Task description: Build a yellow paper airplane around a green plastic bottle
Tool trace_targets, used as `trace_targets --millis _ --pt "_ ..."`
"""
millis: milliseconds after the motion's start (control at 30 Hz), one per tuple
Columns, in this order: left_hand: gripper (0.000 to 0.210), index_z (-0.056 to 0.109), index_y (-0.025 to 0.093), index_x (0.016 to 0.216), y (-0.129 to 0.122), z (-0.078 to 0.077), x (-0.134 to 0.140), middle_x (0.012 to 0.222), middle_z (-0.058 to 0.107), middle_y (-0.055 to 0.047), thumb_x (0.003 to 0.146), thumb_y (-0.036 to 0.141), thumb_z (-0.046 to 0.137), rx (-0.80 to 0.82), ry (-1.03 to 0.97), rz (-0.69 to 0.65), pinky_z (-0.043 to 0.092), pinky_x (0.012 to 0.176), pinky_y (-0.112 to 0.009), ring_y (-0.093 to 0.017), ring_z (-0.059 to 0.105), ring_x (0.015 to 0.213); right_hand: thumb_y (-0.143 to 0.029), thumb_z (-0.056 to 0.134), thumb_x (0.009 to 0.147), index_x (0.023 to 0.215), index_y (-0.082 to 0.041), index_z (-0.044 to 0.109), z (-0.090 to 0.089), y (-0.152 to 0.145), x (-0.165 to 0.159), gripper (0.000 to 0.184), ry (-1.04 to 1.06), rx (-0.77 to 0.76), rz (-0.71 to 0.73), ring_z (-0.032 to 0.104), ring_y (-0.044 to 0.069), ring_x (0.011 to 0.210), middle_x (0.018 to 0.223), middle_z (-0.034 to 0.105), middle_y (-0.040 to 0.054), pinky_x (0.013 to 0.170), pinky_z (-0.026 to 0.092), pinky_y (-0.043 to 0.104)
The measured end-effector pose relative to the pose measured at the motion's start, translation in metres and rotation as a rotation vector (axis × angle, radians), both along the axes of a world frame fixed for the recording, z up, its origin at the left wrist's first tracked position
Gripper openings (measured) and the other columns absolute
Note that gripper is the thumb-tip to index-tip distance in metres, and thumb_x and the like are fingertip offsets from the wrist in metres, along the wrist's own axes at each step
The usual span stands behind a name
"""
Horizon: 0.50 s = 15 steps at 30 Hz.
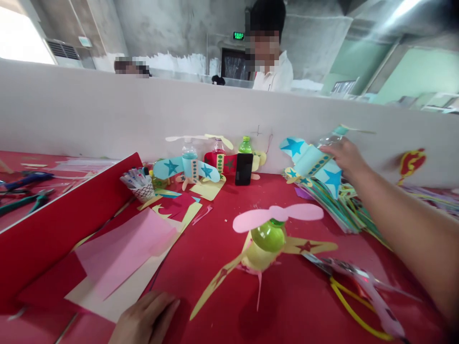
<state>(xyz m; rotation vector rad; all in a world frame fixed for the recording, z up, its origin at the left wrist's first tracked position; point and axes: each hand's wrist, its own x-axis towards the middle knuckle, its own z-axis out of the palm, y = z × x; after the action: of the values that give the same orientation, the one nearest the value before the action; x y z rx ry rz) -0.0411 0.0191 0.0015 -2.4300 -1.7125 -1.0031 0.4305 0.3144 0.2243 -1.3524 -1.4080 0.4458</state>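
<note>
At the back right, my right hand (342,155) is closed around a clear bottle plane (312,162) wrapped in light blue paper. Its pale wings carry blue stars, and it hangs tilted. My left hand (143,317) rests on the red table at the front, fingers loosely bent, with nothing visible in them. Beside that hand lie pink paper (129,243) and cream paper (107,296). A green bottle plane (268,236) with a pink paper propeller and yellow wings stands in the middle. Near its right wing are scissors (319,263) and a pink glue gun (369,282) with a yellow cord.
Against the white partition (143,110) stand a blue bottle plane (190,165), a red bottle plane (219,160), a green-capped bottle (245,143) and a black phone (244,169). Left are a pen cup (139,186) and a red divider (71,229). Pipe cleaners (333,205) lie right. People are beyond.
</note>
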Motion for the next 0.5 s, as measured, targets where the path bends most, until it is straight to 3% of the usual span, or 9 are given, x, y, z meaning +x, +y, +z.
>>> trace_targets --millis 100,267,400,500 --pt "0.034 0.070 0.026 0.085 -0.002 -0.001 0.001 0.083 0.075 -0.001 0.098 0.044 0.044 -0.049 -0.025 0.044 0.058 0.066 -0.019 -0.015 0.073 0.072 -0.023 0.076 0.074 0.090 -0.020 0.063 0.018 -0.060 0.011 0.021 0.083 0.059 0.052 0.060 0.013 0.080 0.094 0.069 0.0020 0.081 0.048 0.032" --pt "0.036 0.070 0.023 0.085 -0.003 -0.001 0.003 0.085 0.076 -0.003 0.096 0.047 0.046 -0.036 -0.050 0.058 0.057 0.069 -0.023 -0.018 0.073 0.075 -0.032 0.083 0.060 0.097 -0.023 0.068 0.031 -0.165 0.026 0.041 0.150 0.027 0.113 0.065 0.022 0.087 0.100 0.072 0.0053 0.081 0.052 0.036" --pt "0.033 0.069 0.021 0.084 -0.003 0.003 -0.001 0.082 0.074 -0.003 0.094 0.046 0.049 0.011 -0.131 0.035 0.055 0.069 -0.023 -0.017 0.071 0.073 -0.040 0.084 0.057 0.105 -0.027 0.071 0.026 -0.250 0.027 0.051 0.175 -0.064 0.150 0.069 0.028 0.090 0.105 0.074 0.0069 0.078 0.057 0.040" --pt "0.032 0.068 0.019 0.084 -0.011 0.012 0.001 0.080 0.073 -0.003 0.093 0.045 0.051 0.060 -0.241 0.063 0.053 0.068 -0.022 -0.016 0.069 0.071 -0.037 0.082 0.060 0.105 -0.029 0.071 0.007 -0.303 0.018 0.046 0.205 -0.115 0.172 0.071 0.031 0.092 0.104 0.075 0.0060 0.075 0.060 0.041"
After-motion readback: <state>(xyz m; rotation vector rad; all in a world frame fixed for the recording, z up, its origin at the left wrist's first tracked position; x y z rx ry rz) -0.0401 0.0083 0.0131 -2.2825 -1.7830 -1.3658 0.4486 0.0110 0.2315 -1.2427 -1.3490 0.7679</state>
